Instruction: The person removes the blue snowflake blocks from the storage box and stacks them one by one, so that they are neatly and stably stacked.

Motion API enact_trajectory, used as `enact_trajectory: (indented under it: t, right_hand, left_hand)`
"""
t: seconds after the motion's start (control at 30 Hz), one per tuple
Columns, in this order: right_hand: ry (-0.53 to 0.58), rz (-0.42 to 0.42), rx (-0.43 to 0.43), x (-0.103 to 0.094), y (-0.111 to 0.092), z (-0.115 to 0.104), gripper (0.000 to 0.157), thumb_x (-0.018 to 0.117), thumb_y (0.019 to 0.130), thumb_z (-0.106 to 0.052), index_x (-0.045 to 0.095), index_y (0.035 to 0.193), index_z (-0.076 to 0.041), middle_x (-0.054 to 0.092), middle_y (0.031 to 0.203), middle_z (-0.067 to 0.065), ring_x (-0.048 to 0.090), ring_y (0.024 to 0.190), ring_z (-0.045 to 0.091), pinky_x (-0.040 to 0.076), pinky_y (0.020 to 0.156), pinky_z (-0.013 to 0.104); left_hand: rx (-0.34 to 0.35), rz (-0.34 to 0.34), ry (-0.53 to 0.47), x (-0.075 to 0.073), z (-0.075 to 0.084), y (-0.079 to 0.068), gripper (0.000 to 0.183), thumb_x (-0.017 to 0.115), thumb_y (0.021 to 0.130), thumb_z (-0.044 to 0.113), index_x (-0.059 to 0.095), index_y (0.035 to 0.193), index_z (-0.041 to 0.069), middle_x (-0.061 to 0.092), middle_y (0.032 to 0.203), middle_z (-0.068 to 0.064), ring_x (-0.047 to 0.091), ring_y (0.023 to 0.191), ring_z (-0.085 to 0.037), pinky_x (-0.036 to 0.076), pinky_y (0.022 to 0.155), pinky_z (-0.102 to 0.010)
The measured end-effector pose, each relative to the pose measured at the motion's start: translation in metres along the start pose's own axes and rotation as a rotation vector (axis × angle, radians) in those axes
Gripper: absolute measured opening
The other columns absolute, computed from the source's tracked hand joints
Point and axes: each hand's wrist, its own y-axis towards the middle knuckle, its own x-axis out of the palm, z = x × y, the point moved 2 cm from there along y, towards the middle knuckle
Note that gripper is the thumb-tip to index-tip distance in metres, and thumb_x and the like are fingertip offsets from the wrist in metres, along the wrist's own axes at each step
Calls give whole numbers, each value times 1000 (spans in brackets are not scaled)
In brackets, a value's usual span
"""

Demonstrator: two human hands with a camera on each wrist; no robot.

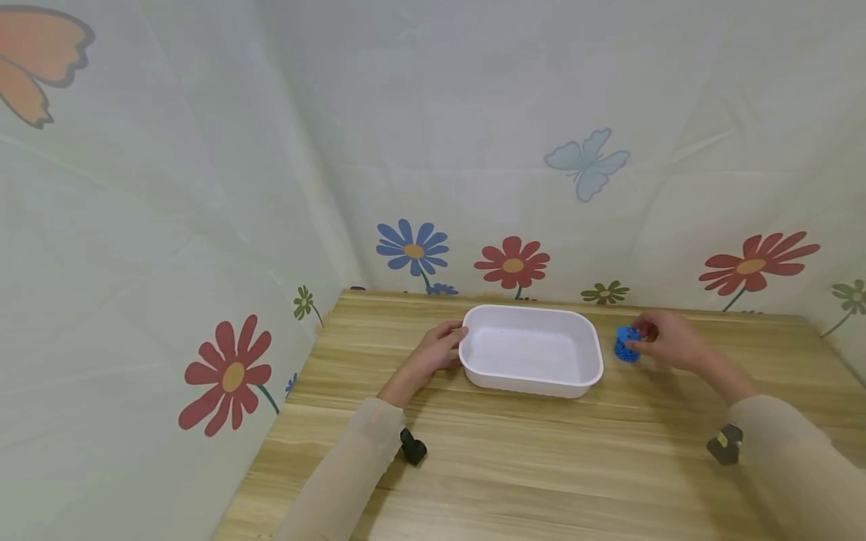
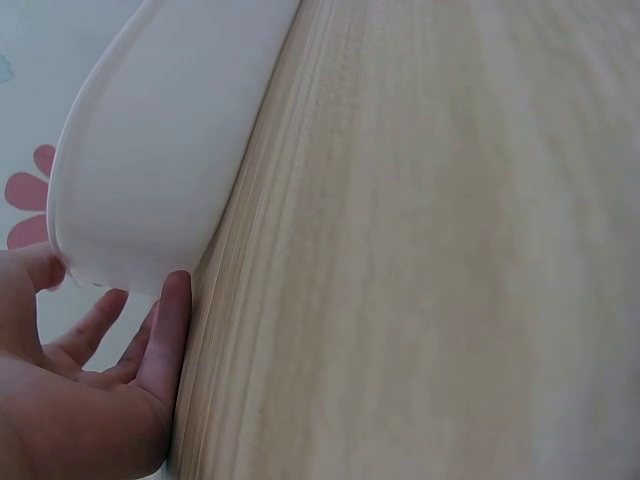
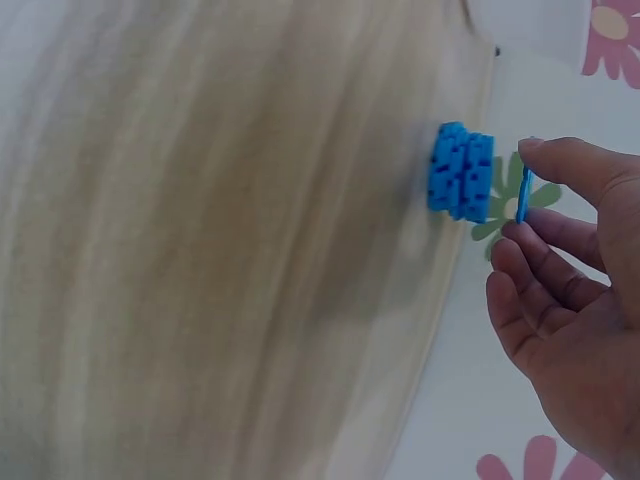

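A white rectangular plastic basin stands on the wooden table. My left hand grips its left end, one digit at the rim and the other fingers low against the outer wall. To the basin's right stands a short stack of blue toothed pieces. Just over this stack my right hand pinches one thin blue piece edge-on between thumb and fingertip; a small gap separates it from the stack. The head view shows the blue stack partly behind the right fingers.
The wood-grain table reaches back to a pale curtain printed with flowers and butterflies. Another curtain side hangs along the left table edge. Dark wrist devices show beneath both sleeves.
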Motion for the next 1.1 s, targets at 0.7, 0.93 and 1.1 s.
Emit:
enact_trajectory:
  t: [0.7,0.93,1.1]
  right_hand:
    - [12,-16,20,11,-1,12,40,84,92,-22,68,110,10,62,89,9,55,82,23,49,65,30]
    - [-5,-11,13,13,-2,11,48,88,89,-27,68,110,11,62,91,11,56,83,23,50,68,33]
    - [-8,-11,8,14,-3,8,47,88,89,-27,68,110,11,62,92,13,56,83,24,51,70,36]
  left_hand:
    - [-3,6,4,1,3,-2,56,60,109,39,52,154,7,56,150,-17,58,134,-31,61,97,-40]
    - [-5,12,7,1,3,-3,55,59,110,39,52,154,6,56,150,-17,58,134,-31,61,96,-40]
    - [-7,9,-2,2,3,-4,54,59,110,37,52,154,7,56,150,-17,58,134,-31,61,96,-40]
